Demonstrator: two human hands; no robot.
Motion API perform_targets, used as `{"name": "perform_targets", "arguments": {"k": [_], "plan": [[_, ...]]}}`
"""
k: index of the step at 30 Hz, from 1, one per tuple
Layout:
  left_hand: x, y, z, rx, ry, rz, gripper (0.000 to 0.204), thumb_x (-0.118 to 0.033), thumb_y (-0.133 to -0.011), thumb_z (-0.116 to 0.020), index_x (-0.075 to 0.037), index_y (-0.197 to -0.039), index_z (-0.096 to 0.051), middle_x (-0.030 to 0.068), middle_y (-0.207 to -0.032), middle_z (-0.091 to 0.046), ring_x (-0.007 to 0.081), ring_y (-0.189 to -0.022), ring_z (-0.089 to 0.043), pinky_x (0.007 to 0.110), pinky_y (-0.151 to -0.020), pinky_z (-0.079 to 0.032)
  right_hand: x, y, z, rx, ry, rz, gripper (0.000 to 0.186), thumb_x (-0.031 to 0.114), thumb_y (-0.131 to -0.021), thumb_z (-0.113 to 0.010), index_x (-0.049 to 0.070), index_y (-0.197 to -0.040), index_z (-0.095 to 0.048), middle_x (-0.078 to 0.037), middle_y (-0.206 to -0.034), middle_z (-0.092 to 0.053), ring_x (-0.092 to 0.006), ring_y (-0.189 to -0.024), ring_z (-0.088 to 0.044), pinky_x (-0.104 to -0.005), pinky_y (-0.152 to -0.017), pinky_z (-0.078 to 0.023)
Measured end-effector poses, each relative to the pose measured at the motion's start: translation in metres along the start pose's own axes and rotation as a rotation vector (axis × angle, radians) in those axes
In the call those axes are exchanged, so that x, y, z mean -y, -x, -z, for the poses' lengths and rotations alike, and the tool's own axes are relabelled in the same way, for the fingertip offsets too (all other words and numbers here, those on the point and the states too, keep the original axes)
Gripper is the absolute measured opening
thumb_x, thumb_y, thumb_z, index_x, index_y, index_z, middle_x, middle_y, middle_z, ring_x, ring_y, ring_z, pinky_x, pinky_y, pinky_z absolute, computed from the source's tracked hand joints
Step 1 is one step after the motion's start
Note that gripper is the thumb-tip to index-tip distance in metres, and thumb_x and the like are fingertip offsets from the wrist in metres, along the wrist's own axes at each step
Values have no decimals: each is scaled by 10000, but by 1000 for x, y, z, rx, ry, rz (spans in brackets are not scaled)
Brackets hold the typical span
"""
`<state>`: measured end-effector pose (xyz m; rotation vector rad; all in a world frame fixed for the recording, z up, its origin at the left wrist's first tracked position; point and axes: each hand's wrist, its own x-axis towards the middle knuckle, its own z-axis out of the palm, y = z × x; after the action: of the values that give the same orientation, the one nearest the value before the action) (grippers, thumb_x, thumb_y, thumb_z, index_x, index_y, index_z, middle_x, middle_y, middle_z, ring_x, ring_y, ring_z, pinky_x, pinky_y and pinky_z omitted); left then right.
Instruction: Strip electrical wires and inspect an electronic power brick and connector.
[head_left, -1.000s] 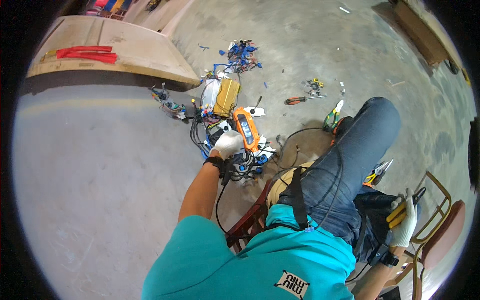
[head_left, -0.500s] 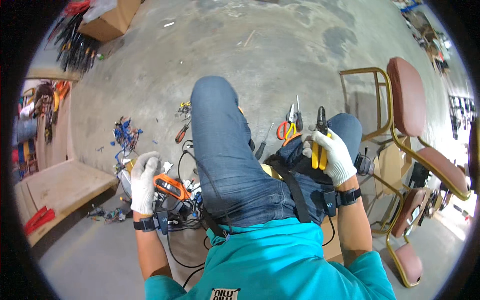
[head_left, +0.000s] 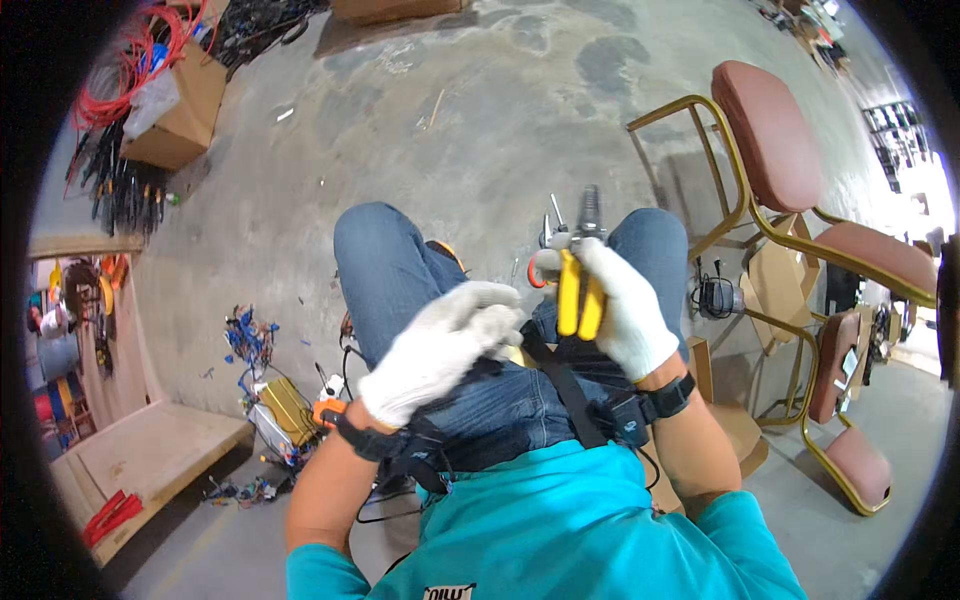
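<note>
In the head view, my gloved right hand (head_left: 625,310) grips a yellow-handled wire stripper (head_left: 568,290), its dark jaws pointing up over my lap. My gloved left hand (head_left: 435,345) hovers above my left thigh beside it, fingers loosely curved and apart, with nothing visible in them. On the floor to the left lie tangled cables (head_left: 250,335), a gold metal case (head_left: 290,410) and an orange tool (head_left: 328,410), partly hidden by my left arm. Beyond the wire stripper are screwdrivers (head_left: 557,210) and the red handle of another tool (head_left: 536,272), partly covered.
Chairs with pink padding (head_left: 765,135) stand at the right among cardboard pieces (head_left: 775,285) and a black charger (head_left: 715,298). A low wooden platform (head_left: 200,435) is at lower left. A cardboard box (head_left: 180,110) with red cable (head_left: 130,75) sits at upper left.
My view has swung right, away from the cable pile. My left hand has left that pile and come in over my lap, nearer my right hand, which has raised the wire stripper.
</note>
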<state>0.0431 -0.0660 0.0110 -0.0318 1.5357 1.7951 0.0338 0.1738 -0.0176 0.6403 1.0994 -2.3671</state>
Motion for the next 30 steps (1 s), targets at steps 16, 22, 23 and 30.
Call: {"name": "perform_targets", "arguments": {"k": [16, 22, 23, 30], "plan": [[20, -37, -24, 9, 153, 70, 371, -238, -989, -618, 39, -1231, -570, 84, -1003, -673, 112, -809, -649, 254, -725, -535, -9, 5, -16, 107, 506, -45, 451, 419, -1006, -559, 12, -1197, -593, -63, -1009, -659, -127, -828, -613, -264, -723, -498], [25, -42, -25, -136, 165, 50, 308, -181, -978, -616, 47, -1177, -562, 95, -955, -652, 115, -704, -601, 239, -594, -487, 11, 17, -19, 67, 935, -20, 540, 454, -976, -578, -25, -1220, -626, -134, -1017, -697, -176, -944, -654, -321, -845, -512], [20, -42, -24, -86, 170, 76, 309, -156, -964, -641, 54, -1174, -554, 97, -964, -650, 129, -777, -647, 274, -664, -549, 0, 12, -7, 65, 911, 55, 514, 431, -985, -575, -25, -1216, -628, -125, -1013, -700, -168, -894, -666, -318, -802, -526], [12, -44, -32, -134, 52, 101, 300, -163, -940, -626, 23, -1166, -559, 59, -927, -636, 103, -698, -576, 252, -601, -491, -7, 8, 3, 110, 729, 26, 436, 408, -1001, -568, 1, -1139, -641, -41, -815, -645, -87, -658, -593, -269, -592, -483]]}}
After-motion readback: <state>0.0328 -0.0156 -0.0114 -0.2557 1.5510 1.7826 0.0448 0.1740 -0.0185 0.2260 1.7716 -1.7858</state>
